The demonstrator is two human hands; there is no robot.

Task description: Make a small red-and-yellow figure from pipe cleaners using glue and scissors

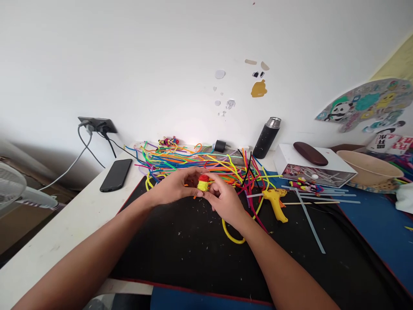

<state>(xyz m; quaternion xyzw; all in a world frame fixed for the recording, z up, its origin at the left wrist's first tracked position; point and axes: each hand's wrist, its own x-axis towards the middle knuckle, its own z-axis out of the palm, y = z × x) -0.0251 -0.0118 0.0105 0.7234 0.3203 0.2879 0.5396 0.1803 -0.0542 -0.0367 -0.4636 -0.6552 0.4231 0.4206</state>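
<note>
A small fuzzy piece of wound pipe cleaner [203,185], red on top and yellow below, is pinched between my hands over the black mat. My left hand [174,186] grips it from the left, thumb along its lower edge. From the right, my right hand [228,203] closes on it, with the thumb tips nearly meeting underneath. A bit of orange shows beneath the left thumb. Below the right wrist curves a thick yellow strand [232,239]; whether it joins the piece is hidden. Many coloured pipe cleaners [187,161] lie heaped just behind my hands.
A yellow glue gun [276,204] lies to the right, near clear glue sticks [311,224]. Behind are a black flask [267,138], a white box [284,157] and a small colourful figure [168,141]. A phone [116,175] rests on the left; a beige basket [369,168] stands far right.
</note>
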